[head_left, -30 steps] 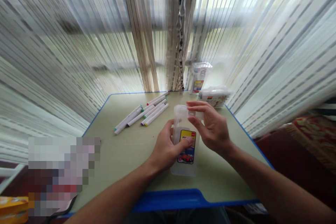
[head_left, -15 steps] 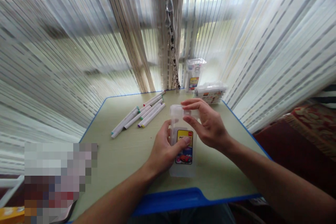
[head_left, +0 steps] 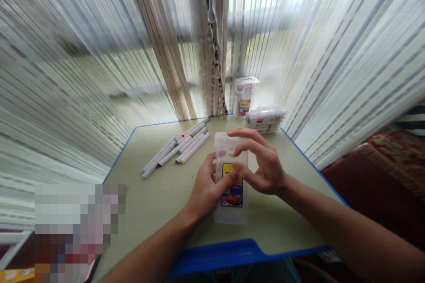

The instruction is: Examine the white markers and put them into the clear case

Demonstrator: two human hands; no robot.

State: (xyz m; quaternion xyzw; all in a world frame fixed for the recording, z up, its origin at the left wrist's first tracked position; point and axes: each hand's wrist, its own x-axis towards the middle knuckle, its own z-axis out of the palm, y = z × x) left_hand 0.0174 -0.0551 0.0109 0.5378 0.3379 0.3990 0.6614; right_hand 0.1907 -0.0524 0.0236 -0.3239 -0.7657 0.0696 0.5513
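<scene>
A clear plastic marker case [head_left: 231, 210] with a yellow and red car label lies lengthwise on the green table [head_left: 159, 194], its lid end pointing away from me. My left hand [head_left: 206, 190] grips the case's left side, thumb on the label. My right hand [head_left: 262, 163] rests on the lid end, fingers curled over the top and thumb pressing the front.
Several white markers [head_left: 179, 147] with coloured caps lie loose at the table's back left. An upright clear case [head_left: 245, 96] and a flat case of markers [head_left: 265, 118] stand at the back right. Striped curtains surround the table. The near edge [head_left: 229, 252] is blue.
My right hand has slid a little down the case's lid end toward me, its thumb now lower on the front. The left hand keeps the same hold.
</scene>
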